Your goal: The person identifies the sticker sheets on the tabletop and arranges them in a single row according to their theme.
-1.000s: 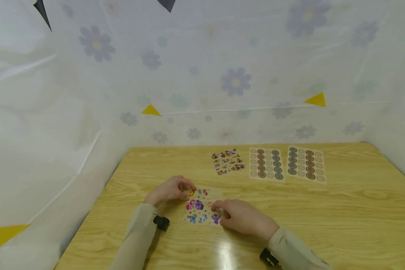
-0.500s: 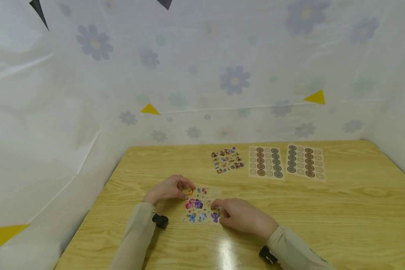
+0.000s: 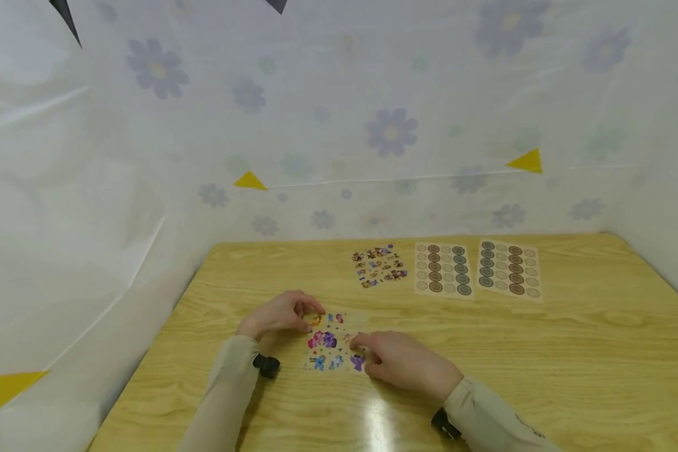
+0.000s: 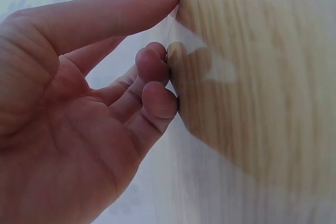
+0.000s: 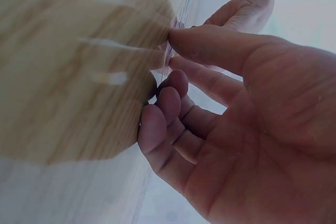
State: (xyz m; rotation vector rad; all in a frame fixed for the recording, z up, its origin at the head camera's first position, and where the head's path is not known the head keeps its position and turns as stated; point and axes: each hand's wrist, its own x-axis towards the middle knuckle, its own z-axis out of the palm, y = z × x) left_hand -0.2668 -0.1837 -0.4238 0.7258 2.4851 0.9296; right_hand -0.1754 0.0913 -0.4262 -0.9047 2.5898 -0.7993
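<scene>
A clear sticker sheet (image 3: 336,351) with colourful cartoon figures lies flat on the table in the head view. At its upper left edge rests my left hand (image 3: 282,312), thumb and fingertips down on the sheet's border and table. My right hand (image 3: 409,364) touches the sheet's right side with index finger and thumb apart. In the left wrist view the thumb (image 4: 157,2) meets the surface, and the other fingers (image 4: 160,99) bend loosely beside it. The right wrist view has the thumb (image 5: 184,43) on the sheet's edge and bent fingertips (image 5: 153,127) against the tabletop.
Behind the hands lies another cartoon sticker sheet (image 3: 380,266). To its right are two pale sheets of round stickers, one nearer (image 3: 443,294) and one farther right (image 3: 528,297). A flowered white curtain (image 3: 316,125) stands behind the wooden table (image 3: 587,351).
Both hands keep their places on the sticker sheet. The whole head view has shifted slightly, so everything sits a little higher and further left in it.
</scene>
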